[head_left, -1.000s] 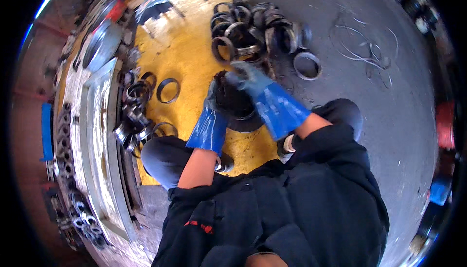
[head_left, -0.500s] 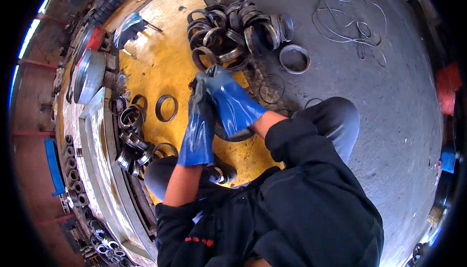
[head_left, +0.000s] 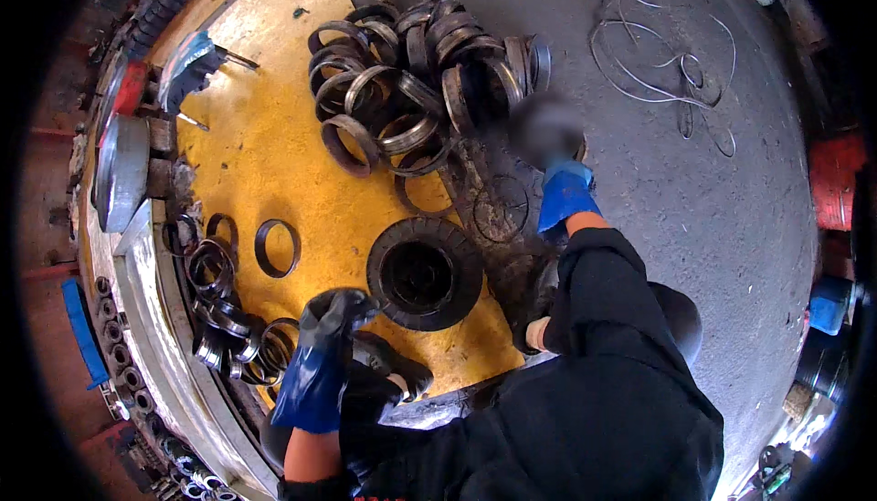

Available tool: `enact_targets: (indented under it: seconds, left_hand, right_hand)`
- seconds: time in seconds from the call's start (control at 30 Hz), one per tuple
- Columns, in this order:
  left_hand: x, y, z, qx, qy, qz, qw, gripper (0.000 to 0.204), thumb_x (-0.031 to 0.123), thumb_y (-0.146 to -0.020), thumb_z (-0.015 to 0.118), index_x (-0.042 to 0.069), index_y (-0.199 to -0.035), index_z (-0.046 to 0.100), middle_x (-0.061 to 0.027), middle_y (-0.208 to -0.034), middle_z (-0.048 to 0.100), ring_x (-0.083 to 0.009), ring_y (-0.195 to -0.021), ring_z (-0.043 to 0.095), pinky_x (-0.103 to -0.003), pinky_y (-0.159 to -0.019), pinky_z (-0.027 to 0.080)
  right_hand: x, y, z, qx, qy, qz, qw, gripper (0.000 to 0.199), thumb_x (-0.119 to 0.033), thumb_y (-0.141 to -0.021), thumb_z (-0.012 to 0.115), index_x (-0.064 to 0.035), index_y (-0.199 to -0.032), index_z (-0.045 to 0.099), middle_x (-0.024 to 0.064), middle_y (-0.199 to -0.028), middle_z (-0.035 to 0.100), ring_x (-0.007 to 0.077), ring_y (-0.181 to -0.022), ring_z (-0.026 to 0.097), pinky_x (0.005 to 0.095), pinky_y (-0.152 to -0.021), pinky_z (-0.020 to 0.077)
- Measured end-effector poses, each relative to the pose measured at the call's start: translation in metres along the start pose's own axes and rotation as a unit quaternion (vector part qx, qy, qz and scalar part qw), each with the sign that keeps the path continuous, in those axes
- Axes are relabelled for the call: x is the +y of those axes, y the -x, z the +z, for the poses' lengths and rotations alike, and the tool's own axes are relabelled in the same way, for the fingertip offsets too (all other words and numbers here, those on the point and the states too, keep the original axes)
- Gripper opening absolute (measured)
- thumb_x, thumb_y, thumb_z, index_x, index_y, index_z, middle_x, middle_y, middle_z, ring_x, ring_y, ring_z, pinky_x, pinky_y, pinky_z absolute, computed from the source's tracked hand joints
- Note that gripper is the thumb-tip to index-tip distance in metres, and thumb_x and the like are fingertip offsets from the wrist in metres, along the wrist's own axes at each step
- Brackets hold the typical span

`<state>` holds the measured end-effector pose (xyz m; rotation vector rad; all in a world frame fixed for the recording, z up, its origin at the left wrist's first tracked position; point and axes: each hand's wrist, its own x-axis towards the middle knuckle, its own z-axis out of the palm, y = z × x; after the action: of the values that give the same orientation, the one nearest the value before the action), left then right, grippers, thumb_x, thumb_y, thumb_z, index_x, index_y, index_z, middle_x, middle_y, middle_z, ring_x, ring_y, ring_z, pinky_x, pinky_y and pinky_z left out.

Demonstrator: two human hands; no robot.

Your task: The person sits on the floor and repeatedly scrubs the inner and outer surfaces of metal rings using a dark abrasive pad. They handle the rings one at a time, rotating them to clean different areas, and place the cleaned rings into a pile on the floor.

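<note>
Both my hands wear blue gloves with grey palms. My right hand [head_left: 548,131] reaches forward over a metal ring [head_left: 582,147] on the grey floor. Motion smears its fingers and hides most of that ring, so its grip does not show. Low on the left, my left hand [head_left: 338,311] hangs with curled fingers above my shoe; what they hold, if anything, is hidden. Between my feet lies a dark round hub-like part [head_left: 423,273] with a stepped hollow centre. Ahead of it stands a heap of worn metal rings [head_left: 416,81].
Smaller rings [head_left: 224,318] cluster on the left beside a pale metal channel [head_left: 151,291]. One thin ring [head_left: 277,248] lies alone on the yellow floor [head_left: 256,154]. A looped wire [head_left: 671,90] lies on the grey floor at the far right. Red and blue containers [head_left: 836,181] line the right edge.
My hands have parted from in front of the ring heap. The right swung forward and right to the single ring; the left drew back toward me. The hub-like part is now uncovered.
</note>
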<state>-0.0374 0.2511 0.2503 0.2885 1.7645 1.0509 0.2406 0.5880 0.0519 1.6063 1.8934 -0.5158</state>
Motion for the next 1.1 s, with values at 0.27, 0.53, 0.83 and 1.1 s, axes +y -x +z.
enact_targets:
  seconds: [0.27, 0.53, 0.83, 1.1]
  left_hand:
    - [-0.023, -0.006, -0.037, -0.047, 0.108, -0.053, 0.992, 0.031, 0.025, -0.093, 0.062, -0.005, -0.104, 0.064, -0.0175, -0.096, 0.07, -0.028, -0.088, 0.07, -0.04, -0.082, 0.056]
    - [-0.019, -0.008, -0.033, -0.014, 0.062, -0.029, 0.998, 0.04, 0.036, -0.094, 0.061, 0.0, -0.11, 0.063, -0.0112, -0.098, 0.069, -0.0187, -0.085, 0.066, -0.029, -0.076, 0.052]
    - [-0.005, -0.002, -0.032, -0.073, 0.097, 0.056, 0.991, 0.038, 0.035, -0.093, 0.061, 0.002, -0.111, 0.062, -0.009, -0.102, 0.069, -0.0172, -0.09, 0.066, -0.031, -0.084, 0.05]
    - [-0.055, -0.037, -0.028, -0.076, 0.101, 0.087, 0.988, 0.036, 0.039, -0.094, 0.06, 0.009, -0.114, 0.06, -0.0061, -0.106, 0.07, -0.0137, -0.091, 0.066, -0.027, -0.076, 0.051]
  right_hand:
    - [-0.009, -0.031, 0.02, -0.067, 0.065, 0.002, 0.996, 0.041, -0.026, -0.085, 0.063, -0.0072, -0.121, 0.064, 0.0215, -0.121, 0.061, 0.0325, -0.114, 0.059, 0.0422, -0.097, 0.0453]
    - [0.018, -0.007, 0.003, 0.113, 0.003, -0.059, 0.992, 0.044, -0.032, -0.082, 0.065, -0.0072, -0.119, 0.066, 0.0217, -0.119, 0.063, 0.0333, -0.113, 0.061, 0.0418, -0.098, 0.0455]
    - [-0.047, 0.121, -0.033, 0.166, -0.088, -0.221, 0.957, 0.039, -0.03, -0.083, 0.065, -0.0065, -0.114, 0.067, 0.0207, -0.111, 0.066, 0.033, -0.108, 0.062, 0.0403, -0.095, 0.047]
    - [-0.117, 0.231, 0.028, 0.06, -0.178, -0.295, 0.937, 0.035, -0.029, -0.084, 0.064, -0.006, -0.11, 0.068, 0.0199, -0.105, 0.068, 0.0327, -0.104, 0.063, 0.039, -0.093, 0.0484]
